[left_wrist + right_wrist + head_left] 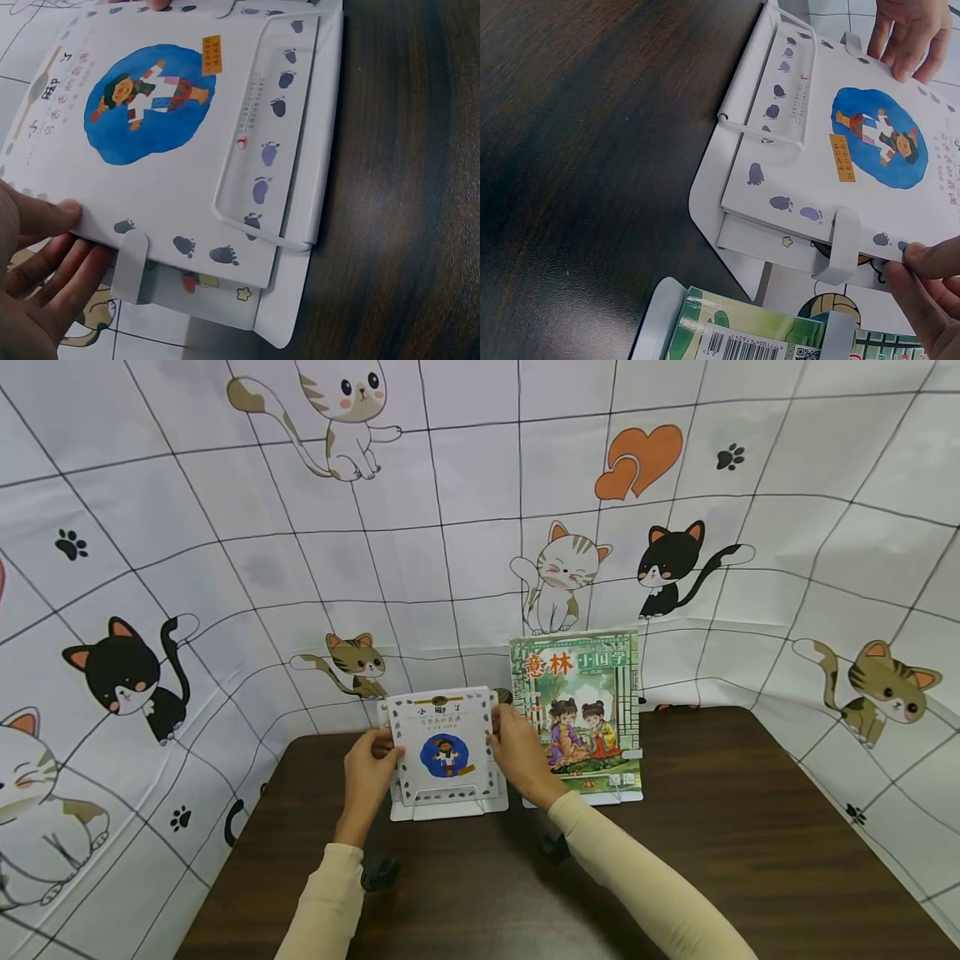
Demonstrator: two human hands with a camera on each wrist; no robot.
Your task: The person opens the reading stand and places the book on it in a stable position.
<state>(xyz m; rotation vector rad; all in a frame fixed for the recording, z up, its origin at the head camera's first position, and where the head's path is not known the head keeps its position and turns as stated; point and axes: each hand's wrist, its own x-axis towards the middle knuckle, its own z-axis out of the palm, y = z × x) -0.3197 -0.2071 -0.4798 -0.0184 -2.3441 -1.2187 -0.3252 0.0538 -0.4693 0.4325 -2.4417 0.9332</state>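
Note:
A white picture book [483,768] with footprints round its border and a blue patch on its cover leans on a white book stand [427,812]. My left hand [370,777] pinches the book's left edge, thumb on the cover and fingers behind. On the opposite edge, my right hand [522,756] pinches with thumb and forefinger. A wire holder [219,206] crosses the lower part of the cover, and side clips [844,240] reach over the edges. Behind the white book, part of another book [774,246] with a small star shows.
Just to the right, a green magazine [581,693] with two drawn children stands on a second white stand [633,796]. Both stands are on a dark wooden table [720,827]. A white sheet [465,560] with grid lines and cartoon cats hangs round the back and sides.

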